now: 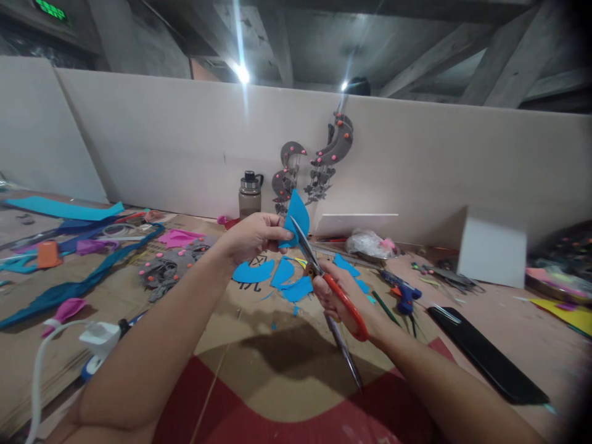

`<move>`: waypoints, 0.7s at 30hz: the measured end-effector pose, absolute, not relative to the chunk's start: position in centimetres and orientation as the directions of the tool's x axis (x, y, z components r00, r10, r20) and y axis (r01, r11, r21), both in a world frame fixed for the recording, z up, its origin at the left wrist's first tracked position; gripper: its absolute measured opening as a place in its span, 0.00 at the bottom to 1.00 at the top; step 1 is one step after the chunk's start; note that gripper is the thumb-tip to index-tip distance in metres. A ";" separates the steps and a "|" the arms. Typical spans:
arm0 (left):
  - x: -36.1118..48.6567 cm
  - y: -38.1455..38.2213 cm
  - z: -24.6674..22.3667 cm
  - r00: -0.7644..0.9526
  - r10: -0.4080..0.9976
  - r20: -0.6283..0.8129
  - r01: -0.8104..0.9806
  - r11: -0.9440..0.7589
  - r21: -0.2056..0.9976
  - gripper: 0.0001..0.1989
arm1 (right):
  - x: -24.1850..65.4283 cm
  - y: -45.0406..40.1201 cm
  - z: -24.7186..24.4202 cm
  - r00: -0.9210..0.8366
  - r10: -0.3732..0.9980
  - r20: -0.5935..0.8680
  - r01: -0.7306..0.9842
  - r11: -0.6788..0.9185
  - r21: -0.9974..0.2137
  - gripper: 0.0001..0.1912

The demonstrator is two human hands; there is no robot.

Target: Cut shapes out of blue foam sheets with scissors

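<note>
Between the thumb and fingers of my left hand (254,237) is a blue felt piece (300,213), held upright with a curved right edge and a pointed top. My right hand (345,290) grips red-handled scissors (345,302), their blades pointing up and left against the felt. The blades look nearly closed; whether they bite into the felt I cannot tell. Below my hands, several blue felt cut-outs (254,271) and small scraps lie on the cardboard (259,364). A shiny pen-like rod (345,351) lies beneath the scissors.
A blue glue gun (404,293) and a black oblong case (485,354) lie to the right. At the back stands a bottle (250,194) beside grey moon-shaped hangings (335,142) on the white partition (161,135). A white plug (99,339) with its cable is at left.
</note>
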State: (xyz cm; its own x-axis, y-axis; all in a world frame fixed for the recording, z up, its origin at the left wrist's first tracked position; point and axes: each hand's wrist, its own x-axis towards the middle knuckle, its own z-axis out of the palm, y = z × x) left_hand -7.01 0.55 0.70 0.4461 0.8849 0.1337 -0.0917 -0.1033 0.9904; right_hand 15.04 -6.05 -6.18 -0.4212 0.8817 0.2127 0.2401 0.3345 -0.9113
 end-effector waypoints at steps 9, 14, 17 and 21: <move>-7.1 0.7 0.7 0.460 0.877 0.134 -0.100 -0.099 0.990 0.07 | 15.1 -6.0 -5.6 -0.409 0.873 0.266 0.324 0.412 -0.852 0.19; -7.1 0.6 0.8 0.465 0.876 0.125 -0.107 -0.085 0.991 0.08 | 15.1 -6.1 -5.6 -0.411 0.877 0.249 0.334 0.399 -0.854 0.19; -7.1 0.7 0.8 0.461 0.879 0.121 -0.102 -0.083 0.991 0.08 | 15.0 -6.3 -5.6 -0.402 0.886 0.231 0.320 0.372 -0.871 0.20; -7.2 0.7 0.7 0.460 0.881 0.114 -0.094 -0.079 0.992 0.08 | 14.9 -6.6 -5.6 -0.405 0.894 0.193 0.283 0.323 -0.903 0.21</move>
State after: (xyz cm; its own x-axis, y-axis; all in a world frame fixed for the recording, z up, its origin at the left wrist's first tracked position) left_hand -7.17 0.70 0.74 0.4601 0.8805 0.1141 -0.0944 -0.0793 0.9924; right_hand 14.87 -6.55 -5.61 -0.4051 0.8937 0.1927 0.2829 0.3230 -0.9031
